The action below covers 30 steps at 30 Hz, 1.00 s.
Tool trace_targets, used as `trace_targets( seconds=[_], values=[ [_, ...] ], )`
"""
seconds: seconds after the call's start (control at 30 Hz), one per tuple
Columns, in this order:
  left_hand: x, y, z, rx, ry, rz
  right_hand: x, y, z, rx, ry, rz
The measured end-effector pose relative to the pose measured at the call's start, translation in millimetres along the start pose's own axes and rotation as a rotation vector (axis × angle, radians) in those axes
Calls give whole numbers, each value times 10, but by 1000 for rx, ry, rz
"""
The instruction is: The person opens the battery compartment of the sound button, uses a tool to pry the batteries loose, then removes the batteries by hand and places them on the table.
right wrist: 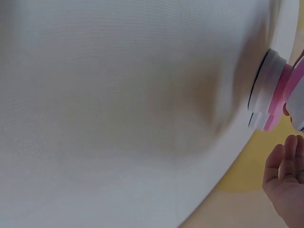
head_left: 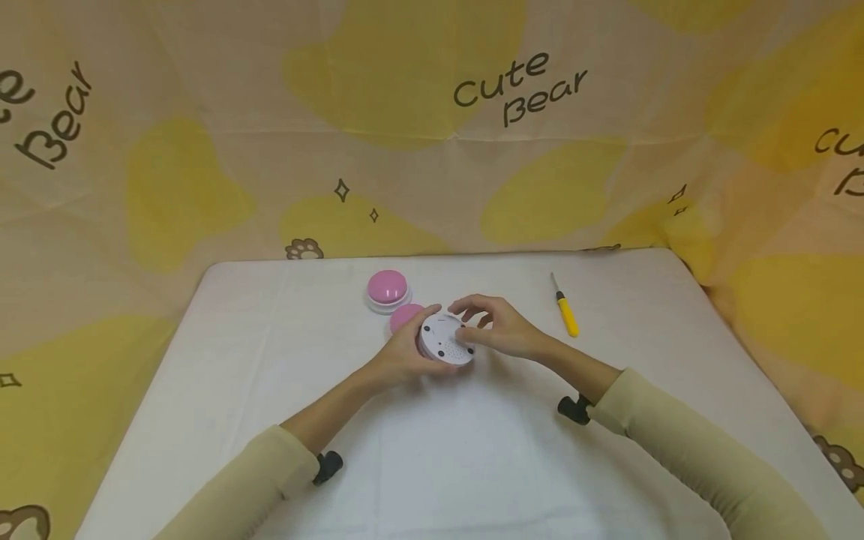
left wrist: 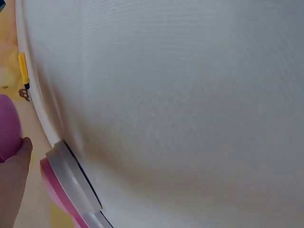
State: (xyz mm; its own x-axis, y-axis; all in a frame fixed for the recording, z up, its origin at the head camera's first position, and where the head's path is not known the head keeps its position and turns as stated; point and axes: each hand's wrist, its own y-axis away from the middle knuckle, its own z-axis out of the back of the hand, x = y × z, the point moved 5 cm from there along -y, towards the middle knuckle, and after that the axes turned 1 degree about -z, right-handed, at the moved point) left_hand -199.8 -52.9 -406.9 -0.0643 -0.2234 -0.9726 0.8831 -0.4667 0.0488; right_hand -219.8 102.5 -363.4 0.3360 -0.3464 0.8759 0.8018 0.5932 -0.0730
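A round push button with a pink dome and white base (head_left: 448,349) is gripped by my left hand (head_left: 398,360). Its underside, with dark feet and a patch of small holes, faces the head camera. My right hand (head_left: 508,330) hovers at the right side of that base, fingers loosely bent. In the head view its thumb overlaps the base; I cannot tell whether it touches. The right wrist view shows the right hand (right wrist: 290,187) holding nothing. The held button's pink dome (left wrist: 8,127) appears at the left wrist view's edge.
Two similar pink buttons stand on the white-covered table: one (head_left: 388,288) at the back, another (head_left: 401,318) partly hidden behind my left hand. A screwdriver (head_left: 567,313) with a yellow handle lies at the back right. A patterned curtain (head_left: 405,90) hangs behind the table.
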Motion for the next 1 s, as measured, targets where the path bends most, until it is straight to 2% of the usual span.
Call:
trace_targets(
  seconds=[0.1, 0.23, 0.5, 0.6, 0.83, 1.0],
  values=[
    [131, -59, -34, -2, -9, -41, -11, 9, -8, 7, 0, 0],
    [196, -82, -82, 10, -18, -73, -60, 18, -39, 31, 22, -24],
    [295, -92, -125, 23, -76, -62, -88, 49, -83, 59, 83, -50],
    [329, -91, -138, 34, -94, -40, -164, 50, -101, 69, 88, -56],
    [407, -98, -174, 66, -94, -14, -568, 16, -149, 69, 107, -99],
    [436, -99, -169, 81, -97, -29, -637, 0, -152, 68, 137, -85]
  ],
)
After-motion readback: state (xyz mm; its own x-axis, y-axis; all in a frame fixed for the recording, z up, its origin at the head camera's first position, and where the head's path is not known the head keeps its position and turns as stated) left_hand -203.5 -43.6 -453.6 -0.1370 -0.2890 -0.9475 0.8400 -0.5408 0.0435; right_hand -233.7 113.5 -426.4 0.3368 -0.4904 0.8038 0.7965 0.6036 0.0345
